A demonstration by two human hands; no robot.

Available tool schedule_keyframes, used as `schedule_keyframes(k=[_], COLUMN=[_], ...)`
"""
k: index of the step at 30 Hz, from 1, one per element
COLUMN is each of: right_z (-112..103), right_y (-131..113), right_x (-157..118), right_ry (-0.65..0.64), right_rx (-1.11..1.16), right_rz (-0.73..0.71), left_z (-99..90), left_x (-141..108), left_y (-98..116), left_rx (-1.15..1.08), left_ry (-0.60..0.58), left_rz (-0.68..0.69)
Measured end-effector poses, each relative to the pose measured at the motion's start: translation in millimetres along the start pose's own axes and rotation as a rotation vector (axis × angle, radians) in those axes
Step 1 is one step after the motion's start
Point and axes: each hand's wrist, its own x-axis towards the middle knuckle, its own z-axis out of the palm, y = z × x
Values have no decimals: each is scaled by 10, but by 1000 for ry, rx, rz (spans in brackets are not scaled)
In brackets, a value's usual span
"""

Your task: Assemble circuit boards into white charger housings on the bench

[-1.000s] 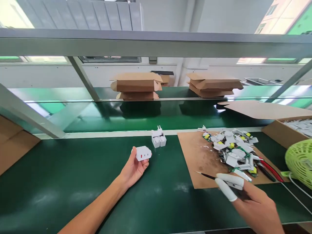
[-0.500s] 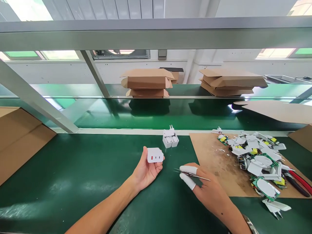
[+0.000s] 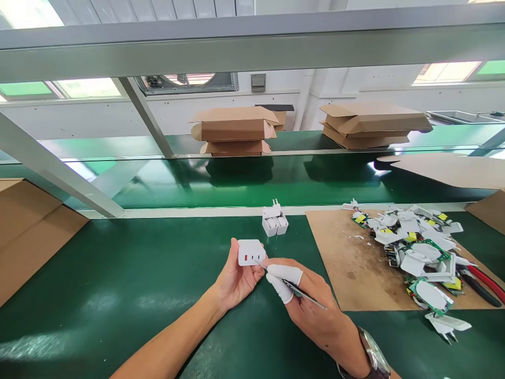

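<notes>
My left hand (image 3: 236,273) is closed around a white charger (image 3: 249,247), whose port face with one red and two dark slots is turned toward me. In my right hand (image 3: 303,295), a pair of metal tweezers (image 3: 302,292) is pinched between a thumb and finger that wear white finger cots. The tweezers' tips reach the charger's face near its right-hand slots; whether they enter a slot is too small to tell. Just beyond the charger stands a small white charger housing (image 3: 275,223) with plug prongs pointing up.
On the right, a brown cardboard sheet (image 3: 335,252) bears a heap of charger circuit boards and white casing parts (image 3: 422,242). Red-and-black-handled pliers (image 3: 483,284) lie beside the heap. Flattened cartons (image 3: 236,129) rest beyond the metal frame (image 3: 252,45). A cardboard box (image 3: 35,231) stands at left.
My right hand has moved left with the tweezers, bringing their tips from clear of the charger to its port face. My left hand keeps the charger nearly still. The camera view has shifted slightly.
</notes>
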Motion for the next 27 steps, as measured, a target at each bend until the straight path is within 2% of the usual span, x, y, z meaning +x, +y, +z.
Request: schedule_keyframes(k=[9,15,20,22,27], right_z=[-25,-142,-206,-205,-162], right_y=[29,-42,-69,-64,-60], right_x=[-7,72,118,104,30], right_ry=[-41,-187,-251,-225,-47], right_rx=[-38,-161,-170,-126,33], right_rz=[-22,-96,-59,-33,75], left_z=[10,-6,-10,-4,39], left_x=[-1,10,13,14,6], left_y=[-31,-58,-70,-61,13], left_rx=[47,145,157,161,133], left_ry=[26,34,60,59,102], left_rz=[11,134,188,185,185])
